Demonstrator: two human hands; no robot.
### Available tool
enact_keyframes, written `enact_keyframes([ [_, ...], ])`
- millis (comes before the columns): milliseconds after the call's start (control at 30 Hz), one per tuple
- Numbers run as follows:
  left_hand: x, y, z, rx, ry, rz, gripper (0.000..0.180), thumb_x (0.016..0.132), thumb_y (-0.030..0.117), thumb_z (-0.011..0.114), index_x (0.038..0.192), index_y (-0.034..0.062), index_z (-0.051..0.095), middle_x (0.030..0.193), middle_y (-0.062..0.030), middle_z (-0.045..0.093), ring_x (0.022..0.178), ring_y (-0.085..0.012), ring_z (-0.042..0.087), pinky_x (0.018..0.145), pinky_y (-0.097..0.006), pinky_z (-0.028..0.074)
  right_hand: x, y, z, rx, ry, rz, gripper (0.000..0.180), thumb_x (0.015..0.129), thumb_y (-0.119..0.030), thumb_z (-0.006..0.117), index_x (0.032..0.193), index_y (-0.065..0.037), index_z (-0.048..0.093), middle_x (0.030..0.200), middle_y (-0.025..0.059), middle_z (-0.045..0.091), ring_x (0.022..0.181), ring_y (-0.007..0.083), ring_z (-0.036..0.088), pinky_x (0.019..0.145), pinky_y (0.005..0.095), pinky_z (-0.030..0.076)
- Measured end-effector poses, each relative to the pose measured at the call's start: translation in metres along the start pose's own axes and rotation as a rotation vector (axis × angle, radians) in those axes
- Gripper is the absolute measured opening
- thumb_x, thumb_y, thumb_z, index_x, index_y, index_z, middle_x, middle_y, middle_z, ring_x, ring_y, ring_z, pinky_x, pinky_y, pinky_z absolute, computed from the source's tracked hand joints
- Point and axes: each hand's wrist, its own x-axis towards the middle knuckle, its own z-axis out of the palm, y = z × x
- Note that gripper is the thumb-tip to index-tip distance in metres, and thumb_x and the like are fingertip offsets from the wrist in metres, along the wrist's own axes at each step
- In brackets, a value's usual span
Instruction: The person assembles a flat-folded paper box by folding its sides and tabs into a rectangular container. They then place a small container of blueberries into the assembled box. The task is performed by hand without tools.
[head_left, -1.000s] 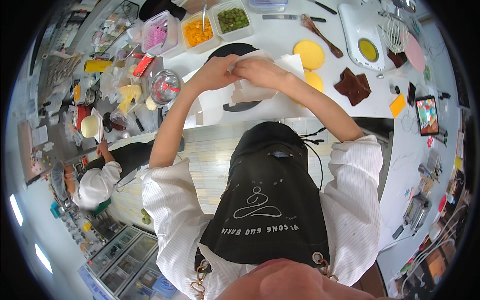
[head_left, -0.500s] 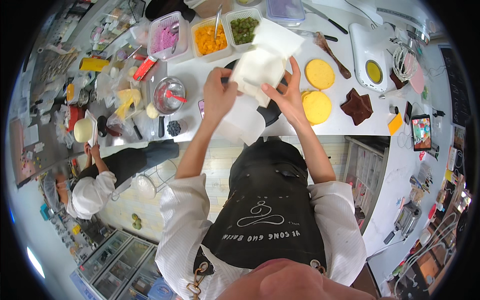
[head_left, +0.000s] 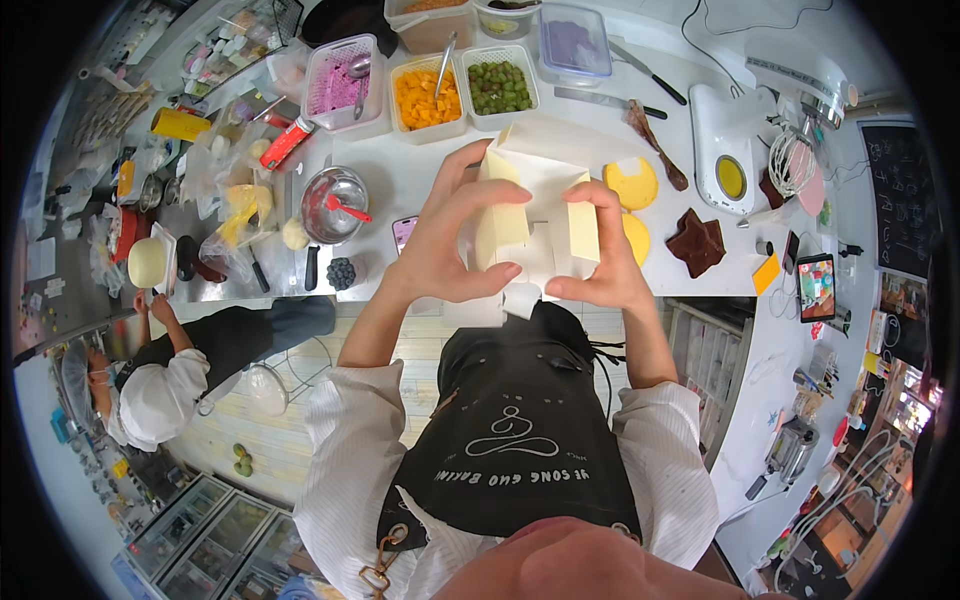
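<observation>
Folded white-and-cream box [head_left: 584,232], paper or thin card: is showing matt, smooth panels. Beneath the box, white tabletop [head_left: 395,185]: is presenting a smooth face with faint sheen. Left of the box, round silver metal bowl [head_left: 319,200]: is gleaming; inside it, long red spatula [head_left: 350,209] is looking like smooth plastic. Beyond the box, rectangular translucent plastic tub [head_left: 432,133]: is catching soft light. Far right of the box, balloon whisk of silver metal wire [head_left: 793,170]: is glinting. On the wearer's side of the box, black cloth apron [head_left: 535,395]: is appearing mostly matt; white striped cloth shirt [head_left: 350,430]: is showing soft creases.
</observation>
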Motion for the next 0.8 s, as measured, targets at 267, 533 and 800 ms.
enact_keyframes([
  [267, 0.006, 0.046, 0.004, 0.252, -0.030, 0.156, 0.073, 0.069, 0.018, 0.083, 0.136, 0.0122, 0.056, 0.158, -0.0277, 0.036, 0.142, -0.0420, 0.045, 0.115, -0.050, 0.038, 0.042, -0.117, -0.038, -0.438, 0.257, -0.557, 0.050, 0.080, -0.015, 0.085, 0.126, -0.005, 0.067, 0.134, 0.0194, 0.062, 0.119, 0.0342, 0.065, 0.101, 0.0444, 0.054],
  [533, -0.001, 0.071, 0.025, 0.184, 0.216, 0.142, 0.106, 0.059, 0.016, 0.086, 0.153, 0.0080, 0.039, 0.160, -0.0322, 0.036, 0.138, -0.0453, 0.048, 0.110, -0.048, 0.042, 0.034, -0.132, 0.000, -0.852, 0.069, -0.789, 0.033, 0.073, 0.002, 0.072, 0.105, -0.001, 0.078, 0.101, 0.0133, 0.076, 0.090, 0.0296, 0.075, 0.076, 0.0349, 0.062],
  [800, -0.010, 0.091, 0.040, 0.533, 0.387, 0.151, 0.104, 0.058, 0.019, 0.082, 0.153, 0.0002, 0.045, 0.160, -0.0319, 0.037, 0.123, -0.0448, 0.057, 0.102, -0.047, 0.048, 0.033, -0.122, 0.007, -0.637, -0.028, -0.755, 0.041, 0.072, 0.005, 0.069, 0.112, 0.000, 0.076, 0.116, 0.0128, 0.073, 0.100, 0.0308, 0.073, 0.082, 0.0375, 0.060],
])
